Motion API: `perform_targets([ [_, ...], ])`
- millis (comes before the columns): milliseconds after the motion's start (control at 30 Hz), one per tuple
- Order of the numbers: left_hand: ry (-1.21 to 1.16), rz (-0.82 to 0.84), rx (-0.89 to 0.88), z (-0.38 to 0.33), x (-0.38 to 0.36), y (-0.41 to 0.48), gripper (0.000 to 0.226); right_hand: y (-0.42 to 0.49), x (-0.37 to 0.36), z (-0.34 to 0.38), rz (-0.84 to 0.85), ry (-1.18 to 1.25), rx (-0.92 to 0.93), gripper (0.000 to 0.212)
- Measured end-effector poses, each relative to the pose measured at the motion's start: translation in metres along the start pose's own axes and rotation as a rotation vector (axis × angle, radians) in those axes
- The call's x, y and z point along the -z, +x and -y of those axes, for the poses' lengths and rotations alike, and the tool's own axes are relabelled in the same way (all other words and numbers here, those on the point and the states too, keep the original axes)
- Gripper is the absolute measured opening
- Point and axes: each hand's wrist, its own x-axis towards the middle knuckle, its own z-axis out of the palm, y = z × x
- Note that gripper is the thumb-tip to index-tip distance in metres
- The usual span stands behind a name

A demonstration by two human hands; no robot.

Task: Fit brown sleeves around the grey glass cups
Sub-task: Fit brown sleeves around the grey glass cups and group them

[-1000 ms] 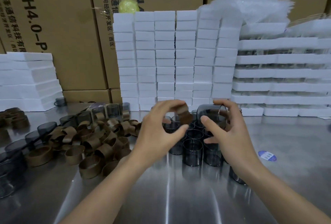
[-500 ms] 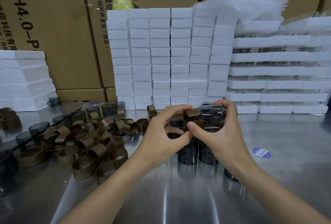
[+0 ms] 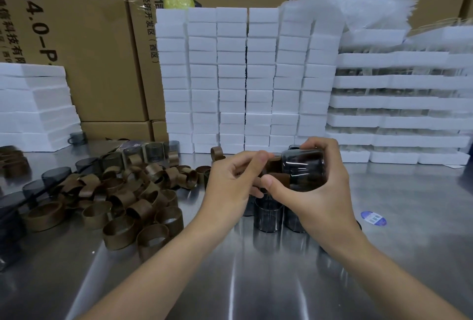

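My right hand grips a grey glass cup lying on its side above the table, fingers over its top and thumb under it. A brown sleeve sits at the cup's left end, partly over it. My left hand pinches that sleeve's left edge between thumb and fingers. Below my hands stand several bare grey cups in a cluster. A heap of loose brown sleeves lies to the left on the steel table.
More grey cups stand behind and left of the sleeve heap. White foam blocks are stacked at the back, foam trays at the right, cardboard boxes behind. A blue oval sticker lies on the table at the right.
My hands came together: the left hand brought the brown sleeve to the cup in my right hand, and the sleeve now sits over the cup's end. The cup has tipped onto its side.
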Motion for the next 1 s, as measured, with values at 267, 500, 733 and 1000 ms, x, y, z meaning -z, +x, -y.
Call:
perform_targets([
  [267,-0.011,-0.097,-0.060,0.001,-0.009,-0.005,0.055,-0.002,-0.003,0.007,0.014,0.047,0.100,0.063],
  [500,-0.037,-0.043,0.041,-0.010,-0.008,-0.006,0.045,-0.007,-0.007,0.002,0.027,0.040,0.176,0.059],
  [733,-0.052,0.051,0.141,-0.022,-0.005,-0.010,0.039,-0.003,0.003,-0.012,0.012,0.094,0.163,0.055],
  [1000,-0.136,0.213,0.120,-0.023,-0.007,-0.017,0.043,-0.005,0.000,-0.023,0.031,0.050,0.307,0.043],
])
